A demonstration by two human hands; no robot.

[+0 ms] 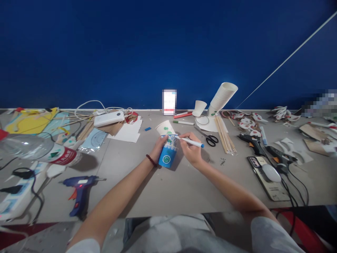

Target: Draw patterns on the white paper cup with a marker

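Observation:
My left hand [158, 149] is wrapped round the side of a paper cup [167, 158] whose outside is coloured blue, with white wave-like patterns and a round green mark. A second, white paper cup with green spots [165, 128] sticks out at its far end. Between the fingers of my right hand [191, 149] is a white marker with a blue end [193, 142]. The marker's other end points at the patterned side of the blue cup; whether it touches there I cannot tell.
Scissors [211, 140], wooden sticks [225, 136] and stacked paper cups [223, 98] lie or stand to the right. Two black glue guns [254, 142] and a phone [268, 182] are farther right. At left are a blue glue gun [82, 188], a bottle [50, 151] and a power strip [23, 196].

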